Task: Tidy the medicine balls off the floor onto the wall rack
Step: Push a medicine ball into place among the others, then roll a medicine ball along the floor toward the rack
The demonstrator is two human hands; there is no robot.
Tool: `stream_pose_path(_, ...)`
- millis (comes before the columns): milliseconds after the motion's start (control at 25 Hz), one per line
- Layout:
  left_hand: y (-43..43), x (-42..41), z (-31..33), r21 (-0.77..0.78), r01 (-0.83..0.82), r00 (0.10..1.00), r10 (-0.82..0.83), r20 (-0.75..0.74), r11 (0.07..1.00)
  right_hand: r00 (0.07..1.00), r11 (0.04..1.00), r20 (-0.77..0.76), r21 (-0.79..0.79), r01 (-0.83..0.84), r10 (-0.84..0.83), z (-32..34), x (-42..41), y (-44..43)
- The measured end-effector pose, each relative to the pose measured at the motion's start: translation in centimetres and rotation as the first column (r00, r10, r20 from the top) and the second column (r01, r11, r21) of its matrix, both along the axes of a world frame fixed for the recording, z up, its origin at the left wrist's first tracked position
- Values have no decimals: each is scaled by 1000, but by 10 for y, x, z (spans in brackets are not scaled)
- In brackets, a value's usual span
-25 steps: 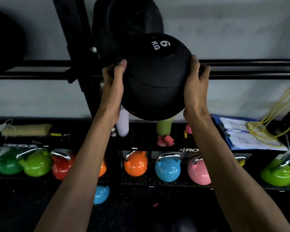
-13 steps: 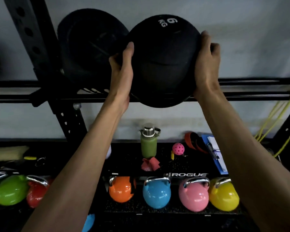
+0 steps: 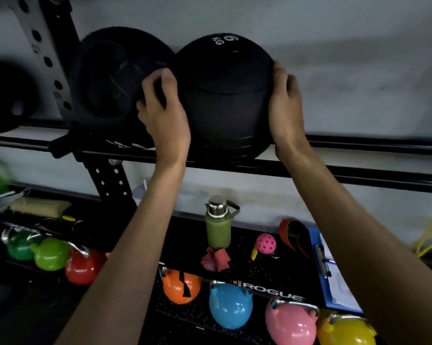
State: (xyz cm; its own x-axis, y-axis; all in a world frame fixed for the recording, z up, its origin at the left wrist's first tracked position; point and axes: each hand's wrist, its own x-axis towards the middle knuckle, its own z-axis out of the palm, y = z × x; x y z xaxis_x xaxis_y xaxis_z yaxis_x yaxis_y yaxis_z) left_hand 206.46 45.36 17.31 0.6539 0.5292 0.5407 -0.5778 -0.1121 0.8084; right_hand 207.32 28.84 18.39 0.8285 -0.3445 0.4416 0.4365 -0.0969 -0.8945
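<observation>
Listing from the lower edge upward: blue kettlebell (image 3: pixel 231 307), one of a coloured row, lower centre; green bottle (image 3: pixel 217 227) on the shelf above it. Mid-frame: left hand (image 3: pixel 163 113), fingers curled on the medicine ball's left flank, wedged against the neighbouring ball (image 3: pixel 110 83); right hand (image 3: pixel 285 103), fingers wrapped round the right flank. Medicine ball (image 3: pixel 224 95), marked 6 KG, sat centre frame on the two rack rails (image 3: pixel 359 173), apparently bearing on them. Behind: grey wall. Risk, as judged: if released before it was seated between the rails, it could roll off the front rail onto the bottle; left fingers could be pinched between the balls.
</observation>
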Motion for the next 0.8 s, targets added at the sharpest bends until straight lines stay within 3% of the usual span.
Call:
stream_pose_path(80,-3,6,-4,55,-41,986,31,165,998,999,999,37,35,-12,11,-1,4,-2)
stream_pose_path(200,-4,19,-7,97,-28,967,3,254,995,998,998,55,61,-22,19,-4,9,-5)
stream_pose_path(360,-6,38,-1,187,-20,987,-11,162,982,998,999,59,45,-7,5,-8,22,-11)
stream_pose_path(520,-8,64,7,316,75,997,-81,5,946,999,1000,-39,2,16,-15,-13,38,-19)
stream_pose_path(800,-14,78,-6,248,42,999,-45,5,968,997,999,-58,-18,43,-44,-24,56,-24)
